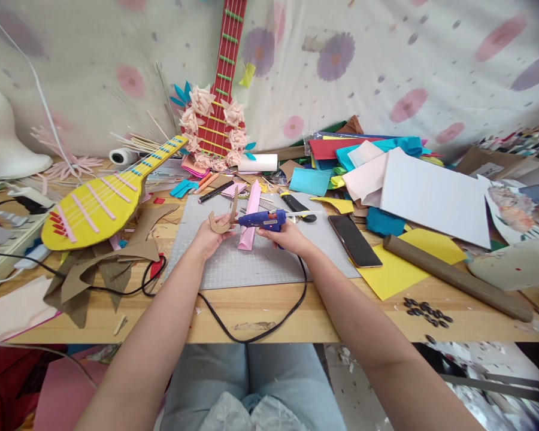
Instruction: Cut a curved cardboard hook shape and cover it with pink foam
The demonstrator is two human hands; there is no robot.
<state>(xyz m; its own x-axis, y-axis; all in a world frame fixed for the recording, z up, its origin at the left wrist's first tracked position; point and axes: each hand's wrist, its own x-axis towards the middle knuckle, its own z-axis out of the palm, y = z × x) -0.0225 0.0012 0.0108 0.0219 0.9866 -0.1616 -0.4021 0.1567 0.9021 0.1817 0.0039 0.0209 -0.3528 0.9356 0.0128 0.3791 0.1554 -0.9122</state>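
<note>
My left hand (208, 237) holds a curved brown cardboard piece (223, 219) above the grey cutting mat (233, 266). My right hand (287, 236) grips a blue glue gun (264, 220), its nozzle pointed left and touching the cardboard piece. The gun's black cord (256, 335) loops off the table's front edge. A folded pink paper strip (250, 224) lies on the mat just behind and under the gun.
A yellow cardboard guitar (94, 206) lies at left, a red one (220, 90) leans on the wall. A black phone (354, 240), yellow sheet (399, 272), brown tube (453, 276), white board (435, 197) and coloured paper pile sit right. Brown cardboard scraps (99, 269) lie at left.
</note>
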